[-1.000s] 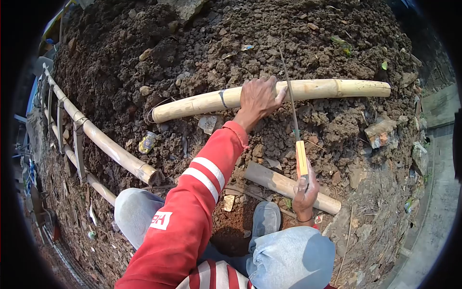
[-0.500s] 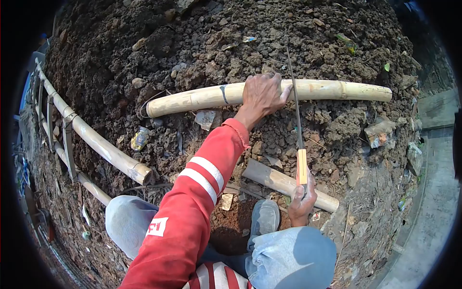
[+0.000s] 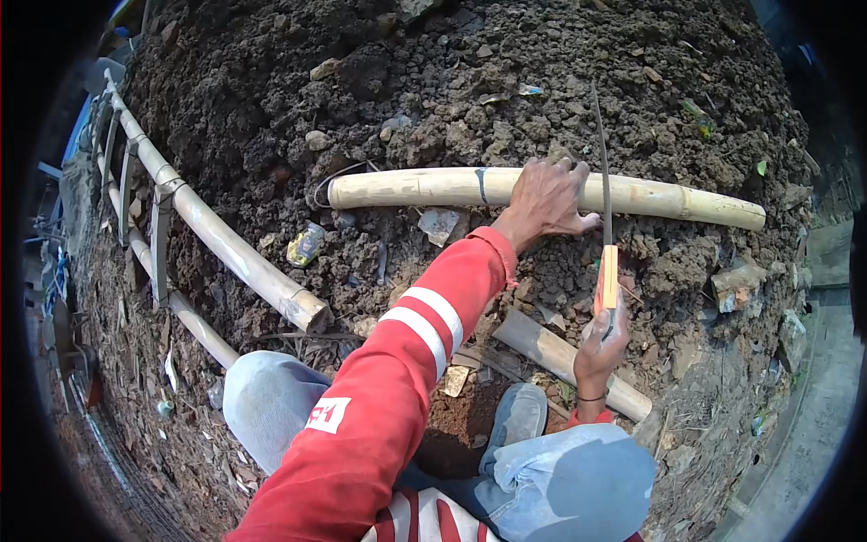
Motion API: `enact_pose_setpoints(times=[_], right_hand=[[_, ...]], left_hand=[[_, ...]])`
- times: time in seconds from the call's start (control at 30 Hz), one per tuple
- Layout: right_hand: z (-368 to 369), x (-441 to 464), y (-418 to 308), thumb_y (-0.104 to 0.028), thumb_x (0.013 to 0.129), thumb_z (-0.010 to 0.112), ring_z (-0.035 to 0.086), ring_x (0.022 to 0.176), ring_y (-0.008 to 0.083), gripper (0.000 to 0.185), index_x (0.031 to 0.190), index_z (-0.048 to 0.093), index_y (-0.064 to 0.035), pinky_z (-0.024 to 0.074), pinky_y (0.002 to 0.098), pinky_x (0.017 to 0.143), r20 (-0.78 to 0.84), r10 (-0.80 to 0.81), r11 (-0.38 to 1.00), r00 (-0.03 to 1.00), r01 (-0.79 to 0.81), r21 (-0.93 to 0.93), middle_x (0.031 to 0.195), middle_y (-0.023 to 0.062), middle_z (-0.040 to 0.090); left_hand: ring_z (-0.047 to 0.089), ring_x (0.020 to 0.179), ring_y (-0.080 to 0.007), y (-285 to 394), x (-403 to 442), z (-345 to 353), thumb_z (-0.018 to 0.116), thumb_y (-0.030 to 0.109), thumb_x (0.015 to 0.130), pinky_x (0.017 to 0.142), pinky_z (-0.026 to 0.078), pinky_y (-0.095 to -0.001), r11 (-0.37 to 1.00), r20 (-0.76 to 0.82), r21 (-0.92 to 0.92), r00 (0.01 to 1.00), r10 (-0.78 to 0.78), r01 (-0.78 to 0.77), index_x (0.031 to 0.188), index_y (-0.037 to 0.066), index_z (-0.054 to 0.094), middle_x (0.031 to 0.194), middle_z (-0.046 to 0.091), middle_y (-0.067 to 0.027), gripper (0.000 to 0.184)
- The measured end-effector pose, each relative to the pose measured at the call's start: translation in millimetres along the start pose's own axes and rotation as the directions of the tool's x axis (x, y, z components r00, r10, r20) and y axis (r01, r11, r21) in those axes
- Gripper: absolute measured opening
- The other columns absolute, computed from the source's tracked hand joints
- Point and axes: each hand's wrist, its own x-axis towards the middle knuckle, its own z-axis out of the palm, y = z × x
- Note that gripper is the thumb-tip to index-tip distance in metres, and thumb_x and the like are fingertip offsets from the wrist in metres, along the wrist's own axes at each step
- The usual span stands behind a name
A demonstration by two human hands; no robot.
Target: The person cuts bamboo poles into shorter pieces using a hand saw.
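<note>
My left sleeve: red, two white stripes around it, white patch on it, reddish lettering I can't read. Cuff at its end looks frayed. Right of that sleeve: my right hand, thin dark wristband, red right cuff, grey shoe. Beside its lower end: red-and-white striped front. Both sides of it: faded blue jeans.

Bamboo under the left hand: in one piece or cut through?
In one piece: the bamboo runs in line either side of the saw. I can't tell whether it's nicked.
</note>
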Motion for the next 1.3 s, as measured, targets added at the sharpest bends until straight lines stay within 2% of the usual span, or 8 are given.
enact_pose_setpoints(times=[0.23,0.27,0.3,0.33,0.4,0.67,1.17,1.3], right_hand=[[-27,-47,-8,-0.045,0.106,0.044,0.069,0.103,0.0286,0.067,0.143,0.051,0.0111,0.0524,0.0386,0.092,0.006,0.026,0.999,1.0,-0.026,-0.043,0.118,0.0253,0.069],[-19,-26,-8,-0.045,0.109,0.042,0.056,0.134,0.0329,0.069,0.146,0.046,0.0131,0.0407,0.0422,0.116,0.064,0.075,0.986,0.995,-0.084,0.144,0.14,0.0246,0.06],[-7,0,-15,-0.042,0.109,0.042,0.06,0.127,0.03,0.064,0.144,0.049,0.0115,0.0449,0.0403,0.111,0.025,0.07,0.993,0.997,-0.072,0.095,0.134,0.0242,0.063],[5,28,-10,-0.034,0.108,0.048,0.061,0.075,0.0193,0.052,0.143,0.055,0.0046,0.051,0.0346,0.07,-0.043,-0.075,0.997,0.996,0.074,-0.021,0.098,0.0171,0.068],[23,74,-8,-0.029,0.109,0.047,0.066,0.116,0.036,0.049,0.14,0.055,0.0074,0.0487,0.041,0.1,-0.032,-0.102,0.994,0.994,0.103,0.032,0.127,0.0274,0.067],[-30,-65,-5,-0.042,0.106,0.048,0.066,0.121,0.0307,0.064,0.144,0.052,0.0101,0.0497,0.0391,0.102,-0.006,0.099,0.993,0.995,-0.098,0.061,0.129,0.0256,0.067],[-13,23,-7,-0.029,0.105,0.055,0.065,0.082,0.023,0.05,0.141,0.056,0.0059,0.0541,0.037,0.082,0.015,0.005,1.0,1.0,-0.005,0.031,0.106,0.024,0.071],[-62,-102,18,-0.038,0.104,0.048,0.067,0.12,0.0426,0.06,0.139,0.055,0.0105,0.0509,0.0447,0.102,0.049,0.182,0.982,0.982,-0.18,-0.053,0.129,0.0305,0.065]], left_hand=[[0.073,0.075,-0.0365,-2,9,24,0.086,0.025,0.062,0.068,0.058,-0.0462,0.995,0.047,0.054,0.995,-0.091,0.089,0.094,0.003,0.063,0.08,0.071,-0.0174,0.045],[0.073,0.074,-0.037,-1,9,23,0.085,0.023,0.061,0.068,0.058,-0.047,0.994,0.007,0.049,0.995,-0.099,0.099,0.092,0.003,0.063,0.079,0.07,-0.0181,0.042],[0.073,0.075,-0.0373,0,9,20,0.084,0.022,0.061,0.069,0.059,-0.0474,0.995,0.023,0.03,0.995,-0.098,0.097,0.092,0.004,0.064,0.08,0.071,-0.0184,0.042],[0.072,0.075,-0.0377,0,9,16,0.084,0.02,0.061,0.069,0.059,-0.0478,0.995,0.039,0.015,0.994,-0.099,0.098,0.093,0.004,0.064,0.081,0.071,-0.0187,0.041],[0.072,0.076,-0.0382,2,11,12,0.083,0.019,0.061,0.069,0.059,-0.048,0.995,0.056,0.011,0.993,-0.1,0.1,0.094,0.004,0.065,0.081,0.071,-0.0183,0.041],[0.073,0.077,-0.037,-1,14,9,0.083,0.019,0.06,0.068,0.059,-0.0466,0.991,0.16,0.032,0.978,-0.133,0.129,0.094,0.003,0.064,0.081,0.071,-0.0184,0.042],[0.072,0.077,-0.038,4,12,18,0.076,0.015,0.065,0.07,0.057,-0.0486,0.991,0.138,0.064,0.983,-0.121,0.113,0.102,0.006,0.061,0.083,0.071,-0.0181,0.041],[0.072,0.079,-0.0381,-1,10,20,0.078,0.015,0.064,0.071,0.058,-0.0482,0.989,0.134,0.069,0.981,-0.141,0.133,0.101,0.006,0.061,0.084,0.071,-0.0172,0.042]])
